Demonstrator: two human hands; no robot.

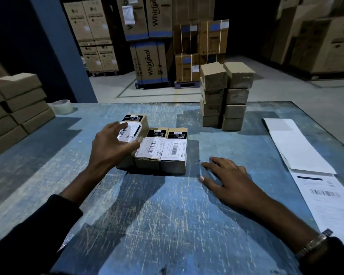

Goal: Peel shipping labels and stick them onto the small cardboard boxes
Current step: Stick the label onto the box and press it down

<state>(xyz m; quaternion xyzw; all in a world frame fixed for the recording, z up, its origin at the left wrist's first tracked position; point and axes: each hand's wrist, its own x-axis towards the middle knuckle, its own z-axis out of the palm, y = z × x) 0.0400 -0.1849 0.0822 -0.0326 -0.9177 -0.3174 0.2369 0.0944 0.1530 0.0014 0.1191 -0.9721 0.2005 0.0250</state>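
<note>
1. Head view counts three labelled boxes: a raised labelled box at 11 o'clock, with the middle labelled box and right labelled box side by side on the blue table.
2. Two stacks of plain small boxes stand at 1 o'clock.
3. The left hand curls its fingers and thumb around the raised box.
4. The right hand lies flat with fingers spread on the table, holding nothing, just right of the row.
5. Label sheets lie at 3 o'clock; flat cartons and a tape roll sit at 10 o'clock.
</note>
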